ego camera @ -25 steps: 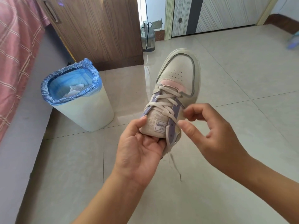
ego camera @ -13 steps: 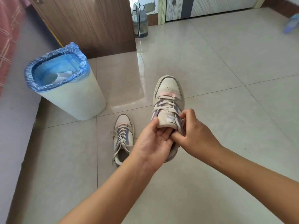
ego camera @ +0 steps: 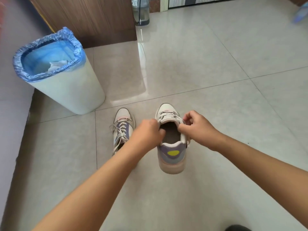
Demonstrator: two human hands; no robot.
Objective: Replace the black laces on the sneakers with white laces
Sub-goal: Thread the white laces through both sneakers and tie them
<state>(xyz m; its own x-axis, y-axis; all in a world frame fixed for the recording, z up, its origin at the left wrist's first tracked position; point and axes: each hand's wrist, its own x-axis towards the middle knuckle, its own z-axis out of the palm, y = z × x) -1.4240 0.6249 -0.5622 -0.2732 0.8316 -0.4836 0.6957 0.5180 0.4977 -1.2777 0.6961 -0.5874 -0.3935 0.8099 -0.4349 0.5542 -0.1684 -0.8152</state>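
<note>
Now my left hand and right hand grip the cream lilac sneaker's collar | both shoes wear white laces | left cream sneaker untied | nearly done

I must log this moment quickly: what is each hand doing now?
Left hand: closed, gripping the left collar edge of the held sneaker.
Right hand: closed, pinching the same sneaker's right collar edge, near the laces.

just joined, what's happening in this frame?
A person holds one sneaker by its collar, heel toward the camera: left hand grips one side of the opening, right hand pinches the other. It is already laced in white. The second sneaker lies on the tiled floor beside it, also white-laced, ends loose, near a bin lined with a blue bag.
</note>
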